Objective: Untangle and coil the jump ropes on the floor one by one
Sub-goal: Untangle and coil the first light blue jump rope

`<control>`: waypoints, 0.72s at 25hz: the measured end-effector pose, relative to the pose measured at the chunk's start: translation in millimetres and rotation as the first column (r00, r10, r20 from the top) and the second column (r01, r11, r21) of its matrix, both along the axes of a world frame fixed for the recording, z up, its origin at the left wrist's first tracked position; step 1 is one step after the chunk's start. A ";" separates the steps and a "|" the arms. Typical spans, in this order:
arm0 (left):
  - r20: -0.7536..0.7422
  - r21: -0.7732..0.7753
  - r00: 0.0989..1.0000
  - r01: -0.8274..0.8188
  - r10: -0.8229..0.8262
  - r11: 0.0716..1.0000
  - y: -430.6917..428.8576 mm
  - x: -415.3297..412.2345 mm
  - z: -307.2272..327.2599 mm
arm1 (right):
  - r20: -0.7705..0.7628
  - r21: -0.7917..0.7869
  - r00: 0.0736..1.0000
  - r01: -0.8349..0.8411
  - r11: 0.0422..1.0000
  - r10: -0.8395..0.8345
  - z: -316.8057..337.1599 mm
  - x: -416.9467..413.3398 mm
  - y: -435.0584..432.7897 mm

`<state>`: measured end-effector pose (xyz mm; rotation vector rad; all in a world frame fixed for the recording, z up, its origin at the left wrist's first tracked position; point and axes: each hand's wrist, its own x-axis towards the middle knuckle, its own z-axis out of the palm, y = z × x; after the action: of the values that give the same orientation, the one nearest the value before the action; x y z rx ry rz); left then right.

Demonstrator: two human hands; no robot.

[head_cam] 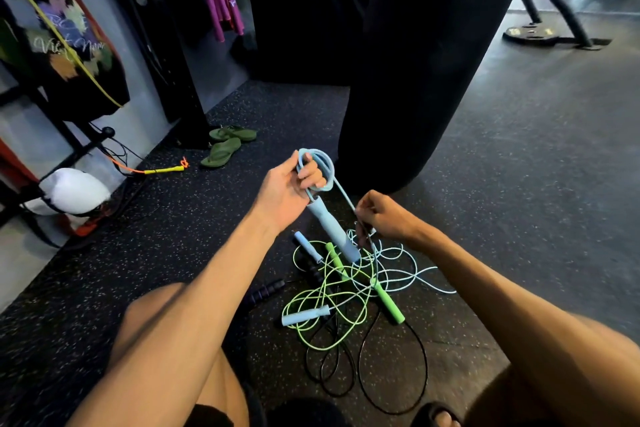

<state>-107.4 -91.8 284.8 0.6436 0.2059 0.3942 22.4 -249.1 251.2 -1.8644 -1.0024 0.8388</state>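
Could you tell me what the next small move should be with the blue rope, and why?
Probably lift the right hand to lay another loop onto the blue coil in the left hand: the blue cord it pinches runs down into the floor tangle with the green rope, so much remains uncoiled.

A fat black cylindrical punching bag (415, 62) blocks the way just beyond the tangled green, blue and black rope pile (349, 291); the speckled dark rubber floor (536, 201) to its right seems open.
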 end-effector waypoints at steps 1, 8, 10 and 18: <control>-0.019 -0.010 0.996 -0.090 0.090 0.996 2.7 0.4 0.0 | -0.071 -0.055 0.996 -0.063 0.996 0.059 -0.4 -3.1 -2.6; -0.231 0.357 0.783 -0.483 0.577 0.799 19.9 5.9 -12.6 | -0.125 -0.158 0.960 -0.269 0.950 0.251 1.1 -12.4 -5.9; -0.213 0.607 0.769 -0.379 0.603 0.698 14.3 7.2 -15.6 | -0.002 -0.095 0.969 -0.245 0.965 0.246 8.2 -11.9 -1.9; -0.433 0.868 0.835 0.283 0.341 0.407 -5.4 7.5 -31.0 | 0.215 0.156 0.972 -0.125 0.980 0.090 25.7 -0.9 1.2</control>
<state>-99.9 -97.1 253.8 1.9215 0.5875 0.3179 21.5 -247.9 276.9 -1.7904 -1.2740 0.6084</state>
